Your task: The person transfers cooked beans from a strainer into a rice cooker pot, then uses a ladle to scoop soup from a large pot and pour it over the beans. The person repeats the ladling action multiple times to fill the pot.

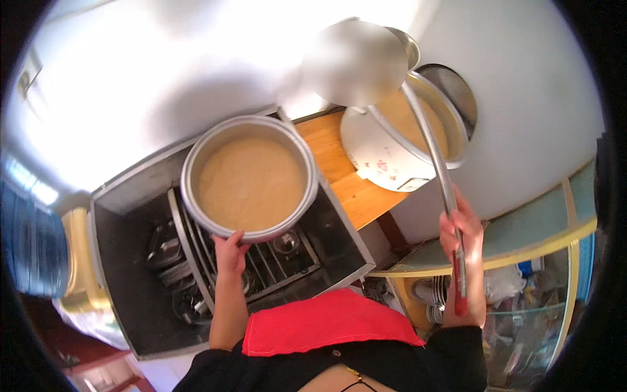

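A wide metal pot (307,196) full of tan liquid stands on the rack of the stove (130,307). My left hand (230,253) grips its near rim, thumb on top. My right hand (462,232) is closed round the red-ended handle of a long metal ladle (436,153), raised at the right. The ladle's head is partly hidden by a blurred patch at the top. Beneath the handle, to the right of the stove, a white enamel pot (359,147) with a flower print holds similar tan liquid.
The white pot stands on a wooden surface (359,202), with a round dark lid-like disc (460,98) behind it. A glass cabinet (548,245) with stacked bowls (430,291) lies at the near right. A blue water jug (32,242) and a yellow container (80,258) stand left of the stove.
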`<state>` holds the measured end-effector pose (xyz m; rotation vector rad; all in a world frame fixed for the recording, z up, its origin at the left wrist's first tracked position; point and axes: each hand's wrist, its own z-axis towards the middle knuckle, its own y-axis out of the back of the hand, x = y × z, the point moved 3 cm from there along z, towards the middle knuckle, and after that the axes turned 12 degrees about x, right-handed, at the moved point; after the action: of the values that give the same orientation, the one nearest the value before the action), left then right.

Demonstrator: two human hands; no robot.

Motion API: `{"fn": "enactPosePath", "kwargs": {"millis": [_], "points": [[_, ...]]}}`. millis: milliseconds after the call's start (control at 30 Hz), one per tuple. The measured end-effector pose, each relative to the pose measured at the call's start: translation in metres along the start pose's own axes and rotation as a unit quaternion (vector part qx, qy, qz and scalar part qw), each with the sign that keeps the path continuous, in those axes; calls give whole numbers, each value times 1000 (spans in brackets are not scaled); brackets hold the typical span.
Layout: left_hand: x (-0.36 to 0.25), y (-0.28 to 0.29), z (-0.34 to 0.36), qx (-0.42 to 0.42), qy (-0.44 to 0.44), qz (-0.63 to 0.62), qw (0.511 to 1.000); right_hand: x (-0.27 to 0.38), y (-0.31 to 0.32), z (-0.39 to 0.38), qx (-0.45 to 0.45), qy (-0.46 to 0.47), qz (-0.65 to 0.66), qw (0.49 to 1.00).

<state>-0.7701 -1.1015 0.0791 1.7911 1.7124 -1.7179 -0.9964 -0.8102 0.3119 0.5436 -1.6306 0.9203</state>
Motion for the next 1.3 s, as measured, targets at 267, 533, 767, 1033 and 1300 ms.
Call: {"fn": "enactPosePath", "kwargs": {"millis": [267,533,767,1033,1300], "points": [[3,-8,4,27,-18,-22,999,35,120,15,-211,-104,-337,912],[7,-1,5,24,-19,-36,999,26,145,25,-216,-152,-337,904],[6,1,6,22,-9,-24,999,20,144,50,-230,-147,-318,908],[8,5,8,23,-7,-21,999,10,150,89,-217,-125,-290,924],[13,12,12,31,-9,-30,999,2,143,116,-228,-131,-237,935]]}}
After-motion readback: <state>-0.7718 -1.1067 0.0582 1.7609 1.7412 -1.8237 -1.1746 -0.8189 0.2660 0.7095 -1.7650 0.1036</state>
